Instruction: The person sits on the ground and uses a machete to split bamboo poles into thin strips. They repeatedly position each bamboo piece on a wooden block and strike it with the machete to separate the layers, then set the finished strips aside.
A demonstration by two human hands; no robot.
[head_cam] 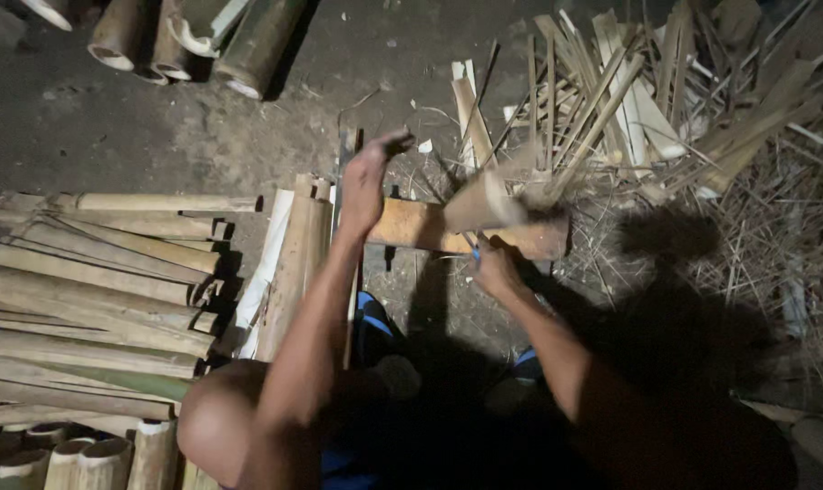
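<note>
- My left hand (368, 186) is raised, fingers half open, holding nothing I can make out; a thin upright blade (346, 154) shows just beside it.
- My right hand (495, 268) is closed on a bamboo piece (484, 204), which tilts up over the block (421, 225).
- Step, I judge: splitting bamboo on the block, w/ the piece just above my right grip.
- Next move calls for steadying the piece before any strike.
- 1 strip pile (611, 100) lies beyond my right grip; poles (94, 290) lie left of my left arm.
</note>
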